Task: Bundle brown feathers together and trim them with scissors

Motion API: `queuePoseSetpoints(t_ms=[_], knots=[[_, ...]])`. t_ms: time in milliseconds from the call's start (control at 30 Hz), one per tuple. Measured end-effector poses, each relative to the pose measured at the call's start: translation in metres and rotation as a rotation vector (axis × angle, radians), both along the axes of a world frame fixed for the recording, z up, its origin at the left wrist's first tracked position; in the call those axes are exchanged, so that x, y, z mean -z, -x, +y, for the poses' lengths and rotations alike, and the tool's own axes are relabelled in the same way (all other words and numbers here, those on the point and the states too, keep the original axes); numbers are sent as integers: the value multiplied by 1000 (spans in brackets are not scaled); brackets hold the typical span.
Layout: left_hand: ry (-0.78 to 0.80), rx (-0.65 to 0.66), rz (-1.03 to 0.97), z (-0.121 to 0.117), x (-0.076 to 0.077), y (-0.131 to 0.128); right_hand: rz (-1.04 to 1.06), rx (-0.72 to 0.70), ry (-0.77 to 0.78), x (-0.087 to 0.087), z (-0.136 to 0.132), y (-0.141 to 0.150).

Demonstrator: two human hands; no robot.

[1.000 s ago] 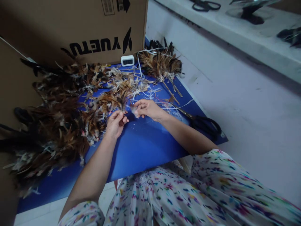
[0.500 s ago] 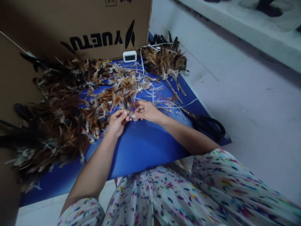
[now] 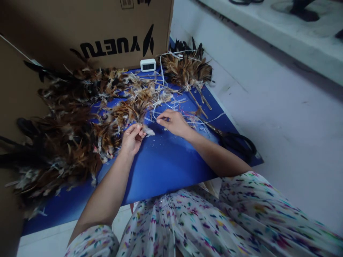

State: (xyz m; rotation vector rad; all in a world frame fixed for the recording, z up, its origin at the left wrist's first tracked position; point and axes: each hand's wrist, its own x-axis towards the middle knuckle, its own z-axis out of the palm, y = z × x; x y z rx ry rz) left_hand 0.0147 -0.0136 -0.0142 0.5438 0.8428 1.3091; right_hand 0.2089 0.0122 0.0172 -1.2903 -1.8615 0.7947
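My left hand [image 3: 132, 138] pinches a small bunch of feathers [image 3: 148, 131] between thumb and fingers. The bunch's pale, fluffy base points right, and its dark brown tips lie up toward the feather pile. My right hand [image 3: 173, 122] is apart from it, a little to the right, above the blue tabletop [image 3: 160, 167]. Its fingers are curled and drawn close to the thumb; whether something small is between them is hidden. Loose brown feathers [image 3: 131, 110] lie just beyond my left hand. White plastic strips [image 3: 174, 103] lie beyond my right hand.
Large heaps of brown and black feathers [image 3: 72, 139] cover the left side. Feather dusters with sticks [image 3: 187, 69] lie at the back right, near a small white digital clock [image 3: 148, 65]. Black-handled scissors [image 3: 238, 142] rest at the right edge. A cardboard box [image 3: 107, 28] stands behind.
My right hand has moved away from the feather bunch, to the right and slightly up. My left hand stays in place, and the bunch's pale base is now exposed.
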Motion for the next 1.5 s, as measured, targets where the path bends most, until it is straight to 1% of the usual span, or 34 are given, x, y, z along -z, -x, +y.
queuePoseSetpoints(t_ms=[33, 167, 233, 300, 500, 667, 767, 867, 967, 1067, 1133, 1167, 1200, 1267, 1333, 1433, 1500], knots=[[0, 1, 4, 0, 0, 0, 7, -36, 30, -2, -2, 3], [-30, 32, 9, -1, 0, 0, 64, -246, 278, -3, -11, 19], [-41, 37, 2, -2, 0, 0, 64, -317, 318, 0, -13, 23], [-42, 28, -7, -2, 0, -1, 73, -353, 323, 3, -13, 24], [3, -18, -19, 0, -1, 1, 94, -346, 385, 6, -11, 14], [11, -70, -58, 3, 0, 5, 97, -332, 475, 5, -9, 5], [33, -90, -81, 4, 0, 6, 104, -299, 473, 4, -7, 0], [49, -115, -109, 5, 0, 6, 82, -251, 430, 3, -4, -8], [46, -116, -116, 5, 0, 6, -6, -174, 359, 0, -2, -14], [38, -97, -92, 4, 0, 5, -93, -49, 157, -5, -5, -15], [25, -78, -73, 3, 1, 5, -78, -1, 54, -7, -9, -9], [16, -66, -65, 2, 1, 4, -43, -13, 55, -7, -11, -5], [5, -51, -58, 2, 1, 4, 2, -46, 92, -7, -14, 0], [-23, -20, -54, 0, 2, 3, 96, -147, 227, -3, -18, 11], [-43, 4, -51, -1, 3, 2, 138, -217, 312, 2, -21, 21], [-49, 14, -30, -2, 2, 0, 152, -247, 322, 6, -23, 28], [-52, 16, -30, -2, 1, 0, 186, -253, 338, 5, -24, 28]])
